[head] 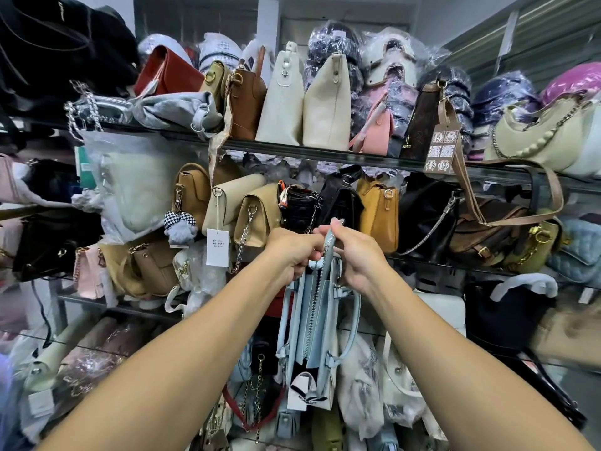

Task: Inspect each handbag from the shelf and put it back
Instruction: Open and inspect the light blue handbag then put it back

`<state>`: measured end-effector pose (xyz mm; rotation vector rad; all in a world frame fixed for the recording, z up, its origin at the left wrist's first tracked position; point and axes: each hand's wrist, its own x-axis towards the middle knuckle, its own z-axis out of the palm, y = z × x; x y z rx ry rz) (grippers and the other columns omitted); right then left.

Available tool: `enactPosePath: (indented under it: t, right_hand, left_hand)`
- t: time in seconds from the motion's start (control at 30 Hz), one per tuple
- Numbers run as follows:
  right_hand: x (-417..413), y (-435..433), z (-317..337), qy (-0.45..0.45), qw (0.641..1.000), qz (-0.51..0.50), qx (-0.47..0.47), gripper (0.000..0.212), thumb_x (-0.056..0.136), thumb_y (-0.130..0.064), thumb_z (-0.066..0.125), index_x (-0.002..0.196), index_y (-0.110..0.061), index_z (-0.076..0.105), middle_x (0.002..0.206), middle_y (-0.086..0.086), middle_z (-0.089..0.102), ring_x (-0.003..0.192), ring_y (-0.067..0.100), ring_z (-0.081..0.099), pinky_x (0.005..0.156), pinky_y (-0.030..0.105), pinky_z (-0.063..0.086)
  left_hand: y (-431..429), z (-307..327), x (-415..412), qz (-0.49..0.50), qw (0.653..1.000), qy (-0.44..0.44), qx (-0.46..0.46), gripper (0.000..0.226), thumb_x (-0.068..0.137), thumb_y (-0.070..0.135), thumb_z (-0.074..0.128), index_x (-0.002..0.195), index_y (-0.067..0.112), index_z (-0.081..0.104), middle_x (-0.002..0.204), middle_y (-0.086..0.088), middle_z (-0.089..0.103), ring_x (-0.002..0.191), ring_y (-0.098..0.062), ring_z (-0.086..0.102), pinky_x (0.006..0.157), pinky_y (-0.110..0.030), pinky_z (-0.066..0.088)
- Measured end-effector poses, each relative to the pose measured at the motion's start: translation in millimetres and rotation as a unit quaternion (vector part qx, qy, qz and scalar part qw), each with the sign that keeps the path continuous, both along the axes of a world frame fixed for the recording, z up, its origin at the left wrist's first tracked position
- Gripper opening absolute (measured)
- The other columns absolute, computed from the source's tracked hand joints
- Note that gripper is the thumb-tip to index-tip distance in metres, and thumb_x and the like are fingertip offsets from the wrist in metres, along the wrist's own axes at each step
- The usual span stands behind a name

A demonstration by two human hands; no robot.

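A light blue handbag (313,333) is held in the air in front of the shelves, hanging end-down with its zip turned toward the camera. Its upper end is gripped by the left hand (292,252), fingers curled round it, and pinched by the right hand (356,255) at the zip's end. Behind, a shelf (292,150) is crowded with cream handbags (327,109).

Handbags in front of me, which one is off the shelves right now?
The light blue handbag, hanging in front of the shelves: the left hand and right hand both grip its top end. The rest are shelved.
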<state>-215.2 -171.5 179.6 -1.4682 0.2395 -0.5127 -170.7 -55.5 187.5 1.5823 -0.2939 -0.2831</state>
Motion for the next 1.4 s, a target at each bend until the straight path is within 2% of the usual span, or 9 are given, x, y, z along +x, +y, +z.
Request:
enactPosePath:
  t: [0.1, 0.17, 0.4, 0.63, 0.83, 0.93, 1.1, 1.2, 1.4]
  right_hand:
    - [0, -3, 7, -0.009, 1.000, -0.009, 0.011, 0.031, 0.103, -0.034, 0.061, 0.088, -0.012, 0.077, 0.100, 0.002, 0.080, 0.091, 0.023, 0.073, 0.084, 0.043, 0.063]
    - [0, -6, 10, -0.006, 1.000, -0.005, 0.009, 0.033, 0.102, -0.035, 0.061, 0.084, -0.014, 0.078, 0.101, 0.001, 0.080, 0.107, 0.030, 0.072, 0.098, 0.055, 0.056]
    - [0, -12, 14, -0.017, 1.000, -0.017, 0.015, 0.030, 0.103, -0.037, 0.060, 0.092, -0.015, 0.077, 0.097, -0.003, 0.081, 0.113, 0.030, 0.069, 0.108, 0.055, 0.049]
    - [1, -14, 18, -0.016, 0.999, -0.038, 0.009, 0.029, 0.104, -0.037, 0.058, 0.093, -0.016, 0.075, 0.094, -0.005, 0.080, 0.098, 0.016, 0.068, 0.106, 0.043, 0.051]
    - [7, -16, 23, -0.024, 0.998, -0.057, 0.007, 0.031, 0.105, -0.037, 0.056, 0.088, -0.017, 0.072, 0.093, -0.004, 0.078, 0.095, 0.017, 0.067, 0.083, 0.028, 0.051]
    - [6, -17, 24, -0.021, 0.997, -0.068, 0.016, 0.031, 0.105, -0.038, 0.056, 0.089, -0.018, 0.073, 0.089, -0.006, 0.078, 0.094, 0.017, 0.067, 0.088, 0.030, 0.052]
    - [6, -19, 22, -0.021, 0.995, -0.090, 0.050, 0.032, 0.106, -0.037, 0.053, 0.089, -0.016, 0.071, 0.090, -0.004, 0.076, 0.090, 0.015, 0.068, 0.077, 0.026, 0.052]
    - [5, -22, 24, -0.013, 0.990, -0.111, 0.083, 0.033, 0.107, -0.039, 0.052, 0.092, -0.016, 0.071, 0.099, -0.003, 0.077, 0.088, 0.012, 0.068, 0.084, 0.034, 0.050]
    - [8, -25, 20, -0.016, 0.986, -0.137, 0.098, 0.033, 0.105, -0.039, 0.054, 0.091, -0.015, 0.072, 0.095, -0.003, 0.078, 0.091, 0.013, 0.070, 0.091, 0.041, 0.053]
  left_hand:
    - [-1, -1, -5, 0.012, 1.000, -0.017, 0.000, 0.024, 0.077, 0.003, 0.067, 0.057, 0.008, 0.057, 0.044, -0.001, 0.053, 0.034, -0.008, 0.029, 0.036, -0.012, 0.018]
    - [-2, -2, -6, 0.013, 1.000, -0.019, -0.004, 0.022, 0.076, 0.002, 0.067, 0.057, 0.007, 0.057, 0.045, -0.003, 0.054, 0.034, -0.009, 0.028, 0.035, -0.013, 0.018]
    - [-3, -5, -11, 0.019, 0.999, -0.030, 0.007, 0.014, 0.073, 0.001, 0.069, 0.060, 0.002, 0.064, 0.047, -0.006, 0.058, 0.038, -0.012, 0.029, 0.038, -0.014, 0.019]
    - [-1, -3, -15, 0.020, 0.999, -0.039, 0.027, 0.009, 0.073, -0.002, 0.068, 0.064, -0.002, 0.067, 0.048, -0.009, 0.062, 0.036, -0.012, 0.029, 0.037, -0.015, 0.022]
    - [-1, -7, -16, 0.029, 0.996, -0.063, 0.056, 0.010, 0.076, 0.000, 0.069, 0.074, -0.009, 0.072, 0.052, -0.011, 0.066, 0.032, -0.013, 0.029, 0.036, -0.016, 0.024]
    - [0, -9, -16, 0.027, 0.995, -0.065, 0.074, 0.010, 0.076, 0.002, 0.069, 0.075, -0.008, 0.073, 0.054, -0.011, 0.068, 0.035, -0.013, 0.031, 0.036, -0.017, 0.025]
    - [2, -12, -19, 0.025, 0.994, -0.066, 0.085, 0.010, 0.076, 0.002, 0.068, 0.069, -0.004, 0.072, 0.055, -0.012, 0.069, 0.033, -0.012, 0.035, 0.037, -0.017, 0.027]
    - [2, -17, -24, 0.024, 0.993, -0.064, 0.094, 0.009, 0.075, 0.001, 0.067, 0.071, -0.005, 0.072, 0.054, -0.009, 0.068, 0.031, -0.009, 0.040, 0.035, -0.015, 0.029]
    - [0, -19, -26, 0.027, 0.994, -0.063, 0.087, 0.009, 0.076, 0.003, 0.067, 0.075, -0.005, 0.072, 0.050, -0.006, 0.066, 0.031, -0.008, 0.043, 0.035, -0.013, 0.030]
